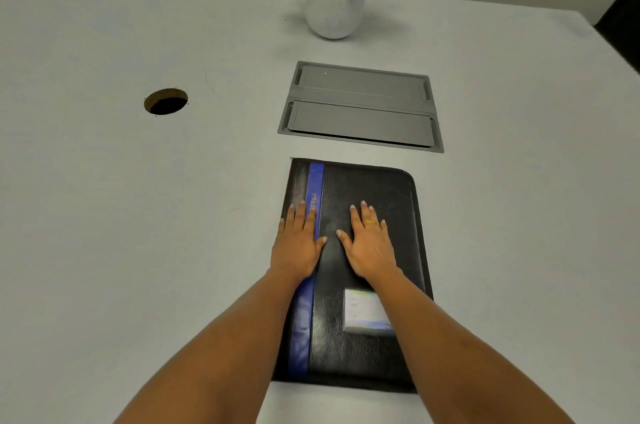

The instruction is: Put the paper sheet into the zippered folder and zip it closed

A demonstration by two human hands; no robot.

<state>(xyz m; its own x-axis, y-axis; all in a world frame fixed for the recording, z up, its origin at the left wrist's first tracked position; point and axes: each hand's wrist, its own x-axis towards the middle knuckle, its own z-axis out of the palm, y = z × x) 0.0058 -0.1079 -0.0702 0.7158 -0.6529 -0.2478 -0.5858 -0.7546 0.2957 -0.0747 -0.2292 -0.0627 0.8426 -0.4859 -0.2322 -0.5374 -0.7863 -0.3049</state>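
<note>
While the black zippered folder [367,195] lay closed and flat on the white table [138,215], close in front of you, you kept both hands spread on its cover. Your left hand [298,243] rested palm down across the blue stripe [316,181] by the spine, fingers straight, gripping nothing. Your right hand [369,247], a ring on one finger, lay flat just beside it on the black cover, likewise gripping nothing. A pale label [362,309] sat partly under your right forearm. Beyond the folder were a grey cable hatch [360,108], a round hole [166,101] to the left, and a potted plant [334,11] farther back.
</note>
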